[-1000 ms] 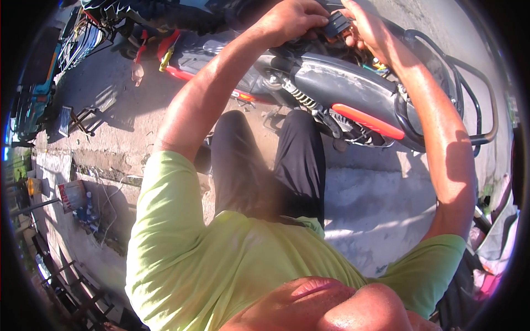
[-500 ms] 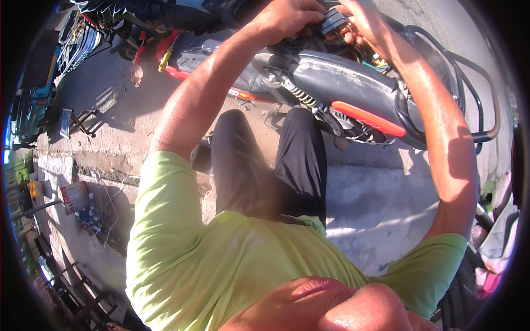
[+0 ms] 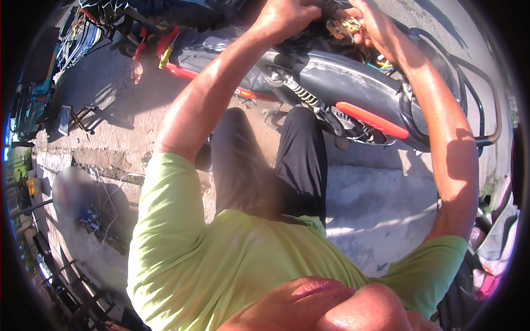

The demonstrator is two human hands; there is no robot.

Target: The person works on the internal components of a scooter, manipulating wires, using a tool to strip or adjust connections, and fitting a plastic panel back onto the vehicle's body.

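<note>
Up top, motorcycle slants lengthwise down rightward; right fingers hold orange part; left fingers unclear.

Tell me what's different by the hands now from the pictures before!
The black blocky part seems to have moved up to the picture's top edge, and the left hand has shifted up a little. An orange and yellow piece now shows plainly beside the right hand. I can't tell whether anything was let go. The motorbike stayed about where it was.
</note>
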